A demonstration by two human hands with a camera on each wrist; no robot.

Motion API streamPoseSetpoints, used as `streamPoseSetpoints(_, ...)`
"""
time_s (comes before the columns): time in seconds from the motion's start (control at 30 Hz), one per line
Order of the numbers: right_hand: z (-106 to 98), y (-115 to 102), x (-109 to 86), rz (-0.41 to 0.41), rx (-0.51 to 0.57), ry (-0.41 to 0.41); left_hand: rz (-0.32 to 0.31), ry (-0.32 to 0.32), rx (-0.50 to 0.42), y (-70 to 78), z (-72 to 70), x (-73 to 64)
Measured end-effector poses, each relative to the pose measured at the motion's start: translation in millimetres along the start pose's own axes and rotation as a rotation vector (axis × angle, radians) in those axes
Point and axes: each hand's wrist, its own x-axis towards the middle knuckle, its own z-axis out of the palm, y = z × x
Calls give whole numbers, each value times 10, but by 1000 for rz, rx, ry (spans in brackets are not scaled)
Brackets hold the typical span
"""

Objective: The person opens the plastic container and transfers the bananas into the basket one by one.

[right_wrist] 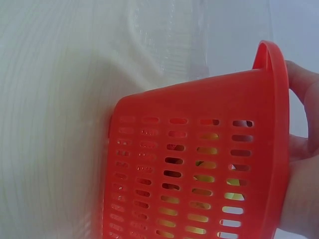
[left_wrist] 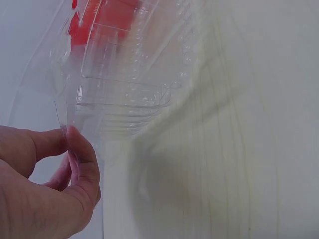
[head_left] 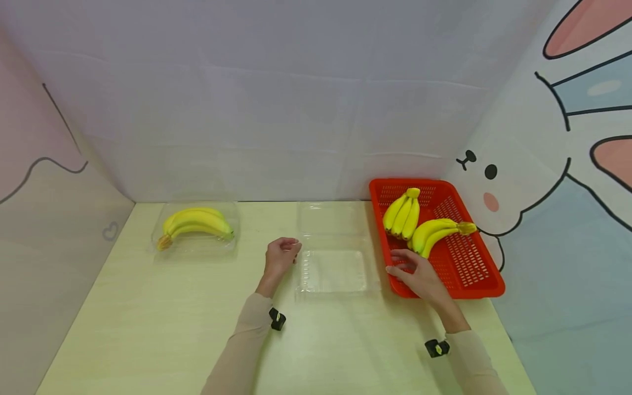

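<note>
My left hand (head_left: pixel 281 257) pinches the left edge of a clear plastic clamshell box (head_left: pixel 333 271) between thumb and fingers. The box lies with its lid (head_left: pixel 332 218) folded back toward the wall; the left wrist view shows the film-thin edge in the fingertips. My right hand (head_left: pixel 417 274) is over the left side of a red basket (head_left: pixel 469 241), near its rim, with loosely bent fingers and nothing seen between them. In the basket, one banana bunch (head_left: pixel 402 214) lies at the back left and another bunch (head_left: pixel 436 231) lies just beyond my right fingers.
Another clear plastic box (head_left: pixel 229 214) at the back left of the table holds a banana bunch (head_left: pixel 197 221). A white cloth wall (head_left: pixel 276 120) stands behind the pale wooden table (head_left: pixel 163 323). The basket's slotted side (right_wrist: pixel 199 164) faces the right wrist camera.
</note>
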Motion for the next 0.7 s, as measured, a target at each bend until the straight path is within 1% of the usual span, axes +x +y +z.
streamPoseSetpoints(0.23,-15,13,11,2,-11,5,1,-2,2,-4,93,44)
streamPoseSetpoints(0.4,-14,24,15,-2,-6,4,-3,-7,-1,12,154,47)
streamPoseSetpoints(0.7,-10,17,9,14,-7,-1,4,-7,7,24,194,51)
